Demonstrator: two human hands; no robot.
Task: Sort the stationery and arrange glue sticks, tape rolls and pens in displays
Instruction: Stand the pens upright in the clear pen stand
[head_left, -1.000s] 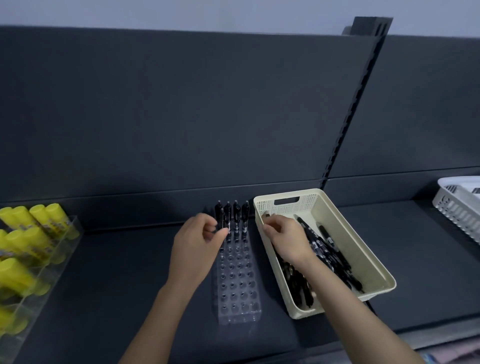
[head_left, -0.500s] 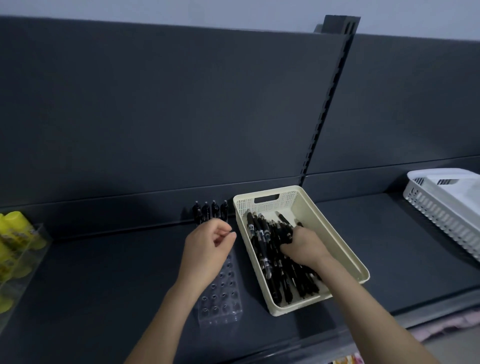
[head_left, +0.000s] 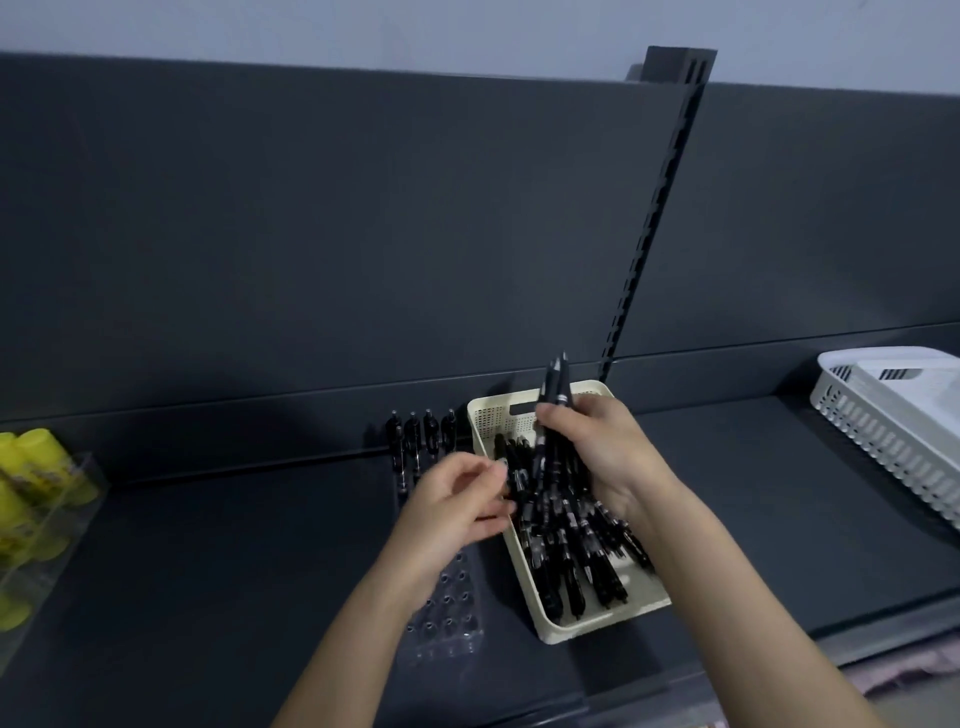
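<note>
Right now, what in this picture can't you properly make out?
- The left hand: motion-blurred in the head view; whether it holds anything is unclear.
- The clear pen stand: middle rows hidden by the left hand and forearm.
- The glue sticks: cut off by the left edge, so uncountable.
- The white basket: cut off by the right edge; contents unseen.
- Print on the pens gripped by the right hand: too small to read.

Shelf (head_left: 234, 571) left of pen holder (head_left: 447, 613) bare; basket (head_left: 558, 631) crowds right.
</note>
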